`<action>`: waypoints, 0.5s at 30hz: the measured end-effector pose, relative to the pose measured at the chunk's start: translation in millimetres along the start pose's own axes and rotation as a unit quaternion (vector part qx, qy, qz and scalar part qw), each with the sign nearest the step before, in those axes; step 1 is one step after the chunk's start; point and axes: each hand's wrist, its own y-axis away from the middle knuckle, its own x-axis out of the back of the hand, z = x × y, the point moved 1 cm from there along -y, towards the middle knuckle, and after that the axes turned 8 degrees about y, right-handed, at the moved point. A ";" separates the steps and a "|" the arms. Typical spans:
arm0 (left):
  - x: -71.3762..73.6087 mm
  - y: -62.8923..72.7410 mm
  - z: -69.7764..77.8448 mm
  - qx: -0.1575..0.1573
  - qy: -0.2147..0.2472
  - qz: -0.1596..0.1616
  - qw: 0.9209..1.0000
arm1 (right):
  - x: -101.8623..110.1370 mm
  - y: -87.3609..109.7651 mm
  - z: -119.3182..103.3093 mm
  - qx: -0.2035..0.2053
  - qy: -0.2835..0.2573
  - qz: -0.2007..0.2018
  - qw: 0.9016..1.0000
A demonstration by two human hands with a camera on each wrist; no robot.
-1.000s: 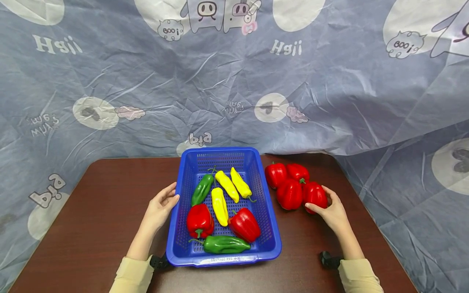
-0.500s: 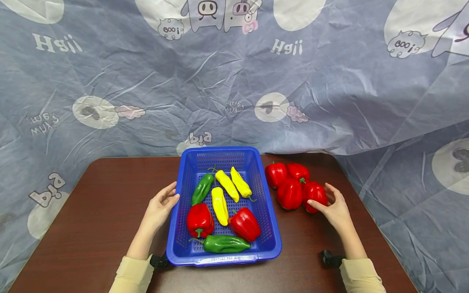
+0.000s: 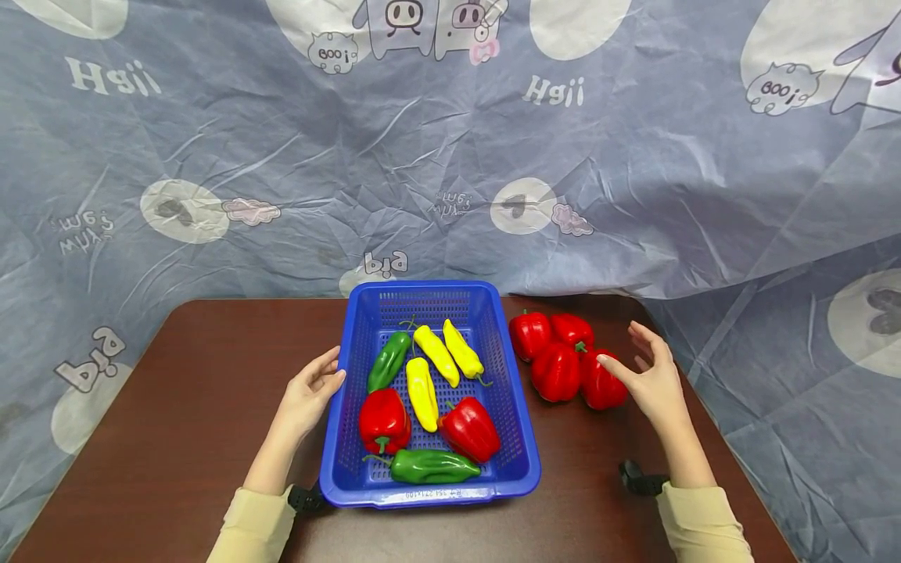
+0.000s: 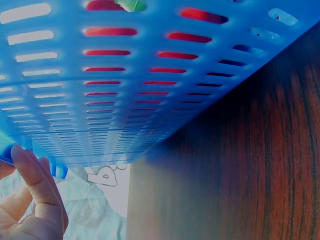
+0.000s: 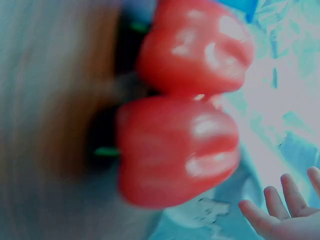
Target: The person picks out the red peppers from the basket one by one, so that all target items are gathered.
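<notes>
A blue plastic basket point(image 3: 522, 438) stands on the table with red bell peppers, yellow peppers and green peppers inside. My left hand point(image 3: 308, 397) holds its left rim; in the left wrist view the fingers point(image 4: 37, 182) bend at the rim beside the slotted wall. Right of the basket, several red bell peppers lie in a cluster. My right hand point(image 3: 655, 381) is beside and above the nearest right bell pepper point(image 3: 601, 381), thumb and fingers spread, nothing between them. The right wrist view shows that bell pepper point(image 5: 177, 152) apart from the extended fingers point(image 5: 274, 202).
The brown table point(image 3: 232, 375) ends at a hanging grey-blue printed cloth point(image 3: 394, 156) behind it. Inside the basket lie a red bell pepper point(image 3: 470, 430), a yellow pepper point(image 3: 422, 395) and a green pepper point(image 3: 432, 467), among others.
My right hand has let go of the rightmost red bell pepper and moved up and to the right. The left hand stays at the basket's rim.
</notes>
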 end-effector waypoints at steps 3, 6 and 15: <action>0.1 -0.3 0.0 0.001 0.002 0.000 1.000 | -2.4 0.8 -17.4 0.023 -0.004 0.000 1.000; 0.2 -0.5 -0.4 0.001 0.004 -0.001 1.000 | -5.5 3.0 -34.6 0.045 -0.012 -0.006 0.999; 0.2 -0.4 -0.4 0.002 0.012 -0.001 1.000 | -14.7 9.4 -76.5 0.116 -0.039 -0.043 0.992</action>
